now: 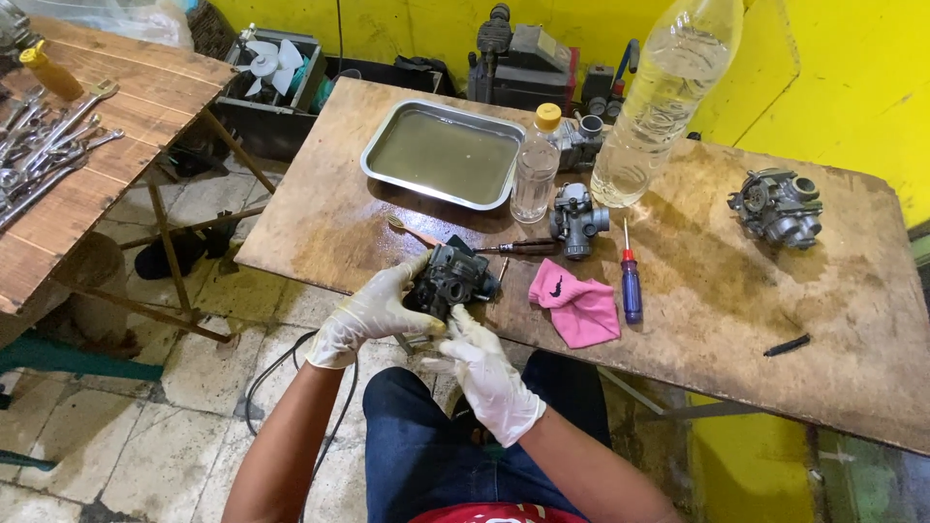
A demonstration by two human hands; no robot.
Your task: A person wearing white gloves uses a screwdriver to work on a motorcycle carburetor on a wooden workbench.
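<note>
Wrenches (48,145): lie in a row on the side bench at far left, well apart from the hands.
Left hand (373,310): gloved in white; fingers curled around the left side of the dark carburetor (450,279), thumb on its lower edge.
Dark carburetor: held at the near edge of the surface (727,320), between both hands, just above the person's lap.
Right hand (489,378): gloved in white; fingertips pinched against the underside of the dark carburetor, palm below and to the right of it.
Metal tray (444,155): holds murky liquid, behind the hands.
Small bottle (536,167): upright, yellow cap, beside the tray.
Pink cloth (576,305): lies just right of the hands.
Blue screwdriver (631,281): beside the cloth.
Second carburetor (577,219): behind the cloth.
Third carburetor (778,206): far right, well apart.
</note>
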